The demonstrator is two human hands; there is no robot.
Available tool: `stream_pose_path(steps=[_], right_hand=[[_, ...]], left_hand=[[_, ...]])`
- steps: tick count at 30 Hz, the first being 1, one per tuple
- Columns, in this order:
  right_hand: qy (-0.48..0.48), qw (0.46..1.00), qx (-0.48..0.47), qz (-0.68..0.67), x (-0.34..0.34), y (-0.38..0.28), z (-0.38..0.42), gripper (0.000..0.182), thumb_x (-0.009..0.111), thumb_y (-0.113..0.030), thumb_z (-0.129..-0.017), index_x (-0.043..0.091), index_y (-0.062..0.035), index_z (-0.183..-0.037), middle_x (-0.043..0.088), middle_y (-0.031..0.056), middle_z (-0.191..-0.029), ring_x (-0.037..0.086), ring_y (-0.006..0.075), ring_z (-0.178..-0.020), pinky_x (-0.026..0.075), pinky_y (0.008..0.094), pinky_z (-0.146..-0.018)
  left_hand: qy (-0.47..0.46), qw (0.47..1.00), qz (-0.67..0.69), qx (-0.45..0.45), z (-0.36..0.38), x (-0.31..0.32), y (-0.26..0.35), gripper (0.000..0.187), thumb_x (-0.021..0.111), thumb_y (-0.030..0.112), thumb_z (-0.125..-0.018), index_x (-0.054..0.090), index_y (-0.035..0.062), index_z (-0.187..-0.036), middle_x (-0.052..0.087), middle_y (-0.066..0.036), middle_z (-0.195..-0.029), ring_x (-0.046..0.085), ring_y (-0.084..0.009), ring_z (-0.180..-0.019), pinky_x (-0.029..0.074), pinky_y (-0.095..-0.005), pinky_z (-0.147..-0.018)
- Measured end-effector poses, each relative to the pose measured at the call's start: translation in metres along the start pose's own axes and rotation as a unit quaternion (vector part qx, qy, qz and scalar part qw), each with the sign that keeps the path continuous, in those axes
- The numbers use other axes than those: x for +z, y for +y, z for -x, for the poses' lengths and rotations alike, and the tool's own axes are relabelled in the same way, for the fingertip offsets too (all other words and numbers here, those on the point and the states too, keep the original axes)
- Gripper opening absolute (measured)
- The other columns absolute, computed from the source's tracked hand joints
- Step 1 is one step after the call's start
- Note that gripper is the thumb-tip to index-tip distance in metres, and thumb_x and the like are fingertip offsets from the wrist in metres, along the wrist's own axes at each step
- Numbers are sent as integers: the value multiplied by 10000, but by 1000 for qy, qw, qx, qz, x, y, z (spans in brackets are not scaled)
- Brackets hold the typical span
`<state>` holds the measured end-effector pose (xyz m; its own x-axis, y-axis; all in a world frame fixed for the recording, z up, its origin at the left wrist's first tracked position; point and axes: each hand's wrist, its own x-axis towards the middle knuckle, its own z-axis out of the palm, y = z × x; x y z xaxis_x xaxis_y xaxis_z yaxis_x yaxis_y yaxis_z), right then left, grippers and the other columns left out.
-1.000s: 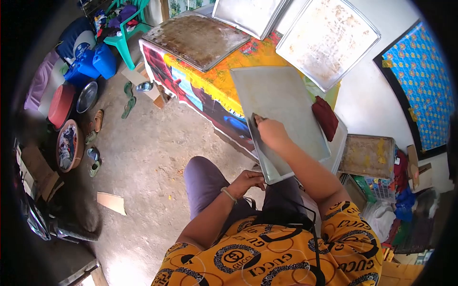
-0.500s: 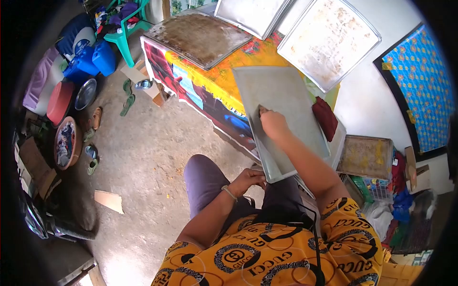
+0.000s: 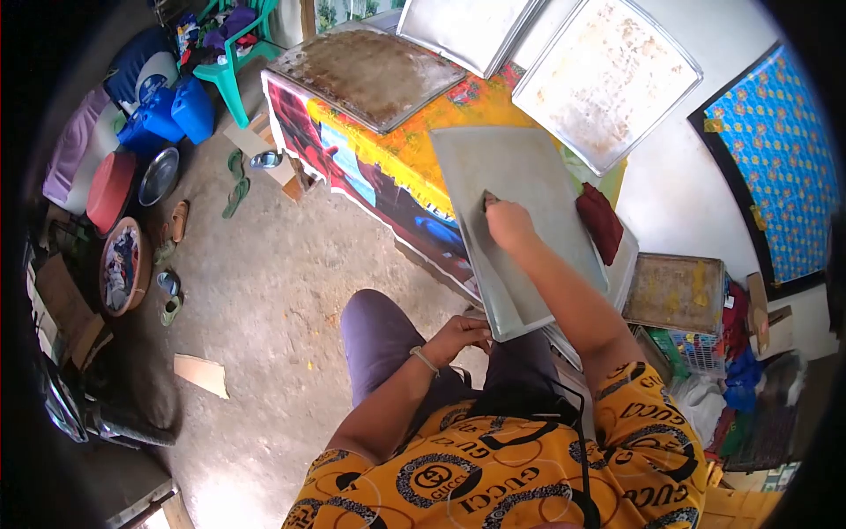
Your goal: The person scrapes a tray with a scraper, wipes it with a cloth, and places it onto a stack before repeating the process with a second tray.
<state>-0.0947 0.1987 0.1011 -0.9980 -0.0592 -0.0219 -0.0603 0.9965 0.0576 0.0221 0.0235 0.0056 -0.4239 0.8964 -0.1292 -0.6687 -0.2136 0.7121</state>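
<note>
A grey metal baking tray [image 3: 542, 167] lies tilted, its far part on the cloth-covered table and its near corner over my lap. My right hand [image 3: 509, 225] presses on the tray's inner surface near its left side. Its fingers are closed on a small dark piece [image 3: 487, 199] whose kind I cannot make out. By the near corner, my left hand [image 3: 463, 337] pinches the tray's rim, with its fingertips partly hidden. A dark red cloth [image 3: 600, 224] lies against the tray's right edge.
A stained brown tray [image 3: 370, 72] lies on the table's far end. Another stained tray [image 3: 608, 84] leans at the wall. To the right, a brownish tray [image 3: 675, 293] tops a plastic crate [image 3: 698, 349]. Slippers [image 3: 235, 196], a clothes-filled basin [image 3: 138, 273] and blue jugs [image 3: 191, 109] stand left.
My right hand has shifted slightly toward me and to the right on the tray. My left hand stays at the near corner.
</note>
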Motion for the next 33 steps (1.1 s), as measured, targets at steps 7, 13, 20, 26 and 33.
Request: stream_pose_path(steps=[7,13,20,26,33], right_hand=[[12,996,81,20,12,34,-16,220,426,-97,-875,598,-32,-996,653,209,-829,653,358,-750,523,477,-656],[42,990,108,-87,-36,75,28,340,514,-44,-768,657,-106,-1070,652,206,-822,632,371,-796,508,448,-717],[38,960,146,-234,-57,126,146,488,493,-2,-769,606,-196,-1202,574,285,-820,584,416,-737,458,453,-670],[117,910,157,-365,-25,140,221,489,490,27,-826,585,-208,-1244,542,250,-694,526,206,-591,453,320,-639],[107,882,174,-424,-17,118,236,460,517,27,-840,573,-165,-1254,568,158,-711,500,151,-641,445,279,-676]], left_hand=[[14,1000,11,-6,1,1,-2,260,590,133,-884,633,-69,-1042,666,-106,-874,643,-170,-771,507,-299,-770],[91,994,-51,22,4,14,5,251,574,159,-893,637,-67,-984,657,-95,-837,635,-169,-725,517,-309,-737],[258,963,-45,61,32,14,13,227,536,146,-881,609,-65,-916,631,-109,-785,604,-176,-663,502,-305,-654],[292,921,157,204,67,-31,41,282,508,315,-899,556,50,-981,597,-67,-976,547,-214,-831,460,-367,-789],[241,945,179,129,35,37,9,374,549,185,-908,421,62,-1238,465,-112,-1268,470,-336,-1168,416,-524,-974]])
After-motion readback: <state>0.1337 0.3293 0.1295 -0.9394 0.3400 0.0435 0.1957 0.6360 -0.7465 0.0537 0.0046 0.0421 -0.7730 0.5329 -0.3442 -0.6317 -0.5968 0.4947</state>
